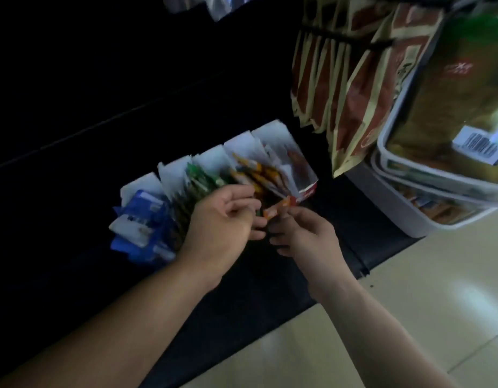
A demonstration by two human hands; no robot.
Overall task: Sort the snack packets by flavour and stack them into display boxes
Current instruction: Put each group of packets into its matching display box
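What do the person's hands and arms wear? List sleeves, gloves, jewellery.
The left hand and the right hand are bare: no gloves, and no rings that the blurred picture shows. The forearms carry no watch or band and are uncovered to the frame's edge; no sleeve is in view.

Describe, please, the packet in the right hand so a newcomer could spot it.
Find the row of white display boxes on the dark shelf. Before its right end, the right hand pinches an orange packet. Unlike the boxed packets, it is held loose.
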